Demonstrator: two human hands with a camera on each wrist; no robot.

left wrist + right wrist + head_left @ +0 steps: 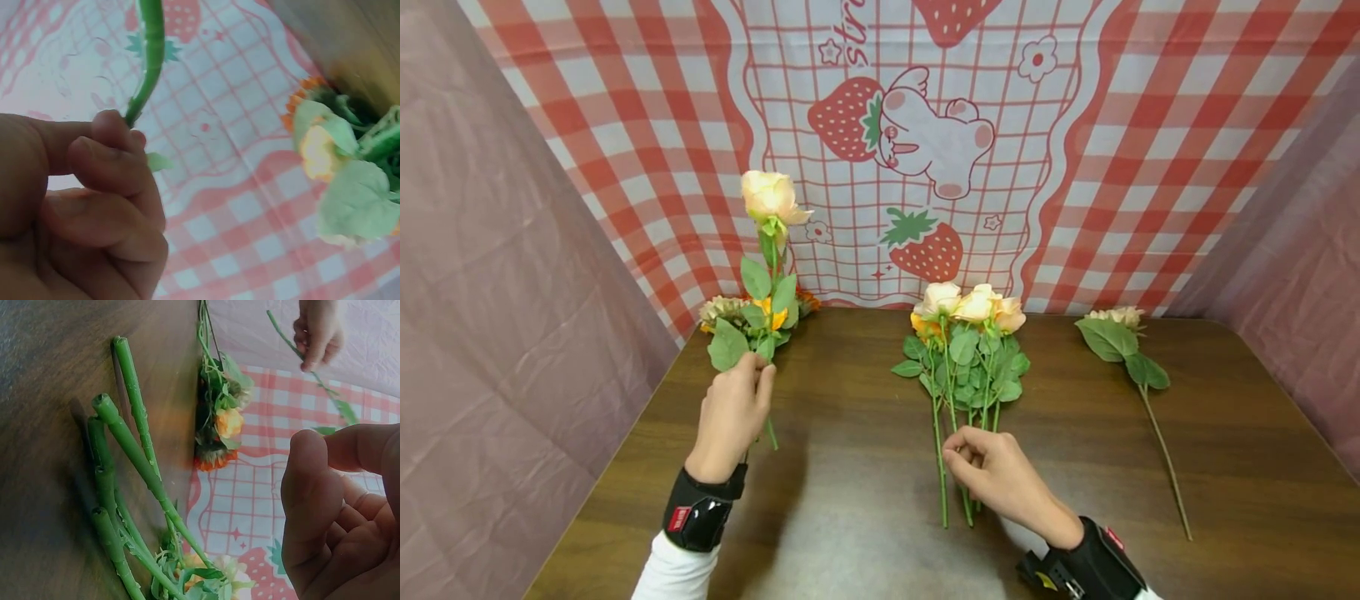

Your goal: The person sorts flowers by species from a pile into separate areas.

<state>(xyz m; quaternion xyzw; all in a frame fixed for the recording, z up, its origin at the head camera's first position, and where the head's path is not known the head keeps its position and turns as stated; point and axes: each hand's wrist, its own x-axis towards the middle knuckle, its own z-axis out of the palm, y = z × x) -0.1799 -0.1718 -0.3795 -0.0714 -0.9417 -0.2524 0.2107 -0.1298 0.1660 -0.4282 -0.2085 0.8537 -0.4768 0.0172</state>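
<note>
In the head view my left hand (733, 412) pinches the green stem of a pale peach rose (770, 197), which stands upright above the table. The left wrist view shows the rose's stem (151, 47) rising from between thumb and fingers. My right hand (1003, 475), its fingers loosely curled and holding nothing, hovers over the lower stems of a bunch of peach roses (976, 304). Those cut stems (134, 450) lie apart from the fingers in the right wrist view.
Behind the held rose lies a group of orange and cream flowers (724, 308) at the table's back left. A single cream flower with a long stem (1165, 458) lies at the right. A red-checked strawberry cloth (662, 167) hangs along the back edge of the wooden table (850, 500).
</note>
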